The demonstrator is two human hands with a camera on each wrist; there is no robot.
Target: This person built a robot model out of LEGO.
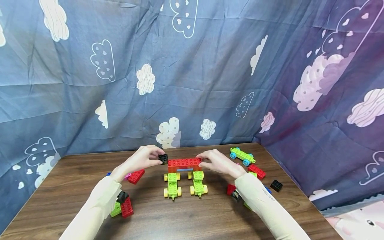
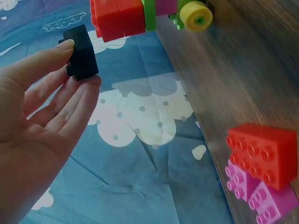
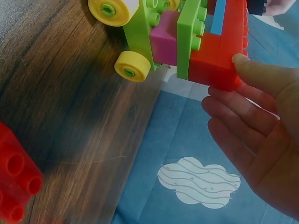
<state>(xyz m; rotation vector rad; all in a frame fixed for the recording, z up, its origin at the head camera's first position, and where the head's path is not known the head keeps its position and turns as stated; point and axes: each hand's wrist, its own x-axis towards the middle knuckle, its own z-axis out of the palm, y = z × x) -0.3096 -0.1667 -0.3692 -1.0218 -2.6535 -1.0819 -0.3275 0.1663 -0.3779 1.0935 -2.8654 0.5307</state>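
Between thumb and fingers my left hand (image 1: pixel 146 156) pinches a black brick (image 2: pixel 83 52), just left of a built block model. Long red bricks (image 1: pixel 184 162) form the model's top, with studs facing up and a blue piece (image 1: pixel 184 170) showing below. Two lime green wheeled bases (image 1: pixel 172 185) with yellow wheels (image 3: pixel 132 66) stand side by side under it. Green and purple bricks (image 3: pixel 164 38) join the red top to the wheels in the right wrist view. My right hand (image 1: pixel 214 161) holds the right end of the red top, thumb on its upper edge and fingers on the end.
Red and pink bricks (image 2: pixel 264 154) lie at the left, with a red, green and black cluster (image 1: pixel 126 206) nearer. To the right are a lime base with blue wheels (image 1: pixel 242 155), a red brick (image 1: pixel 256 171) and a black brick (image 1: pixel 276 185). A patterned curtain (image 1: pixel 129 100) hangs behind the table.
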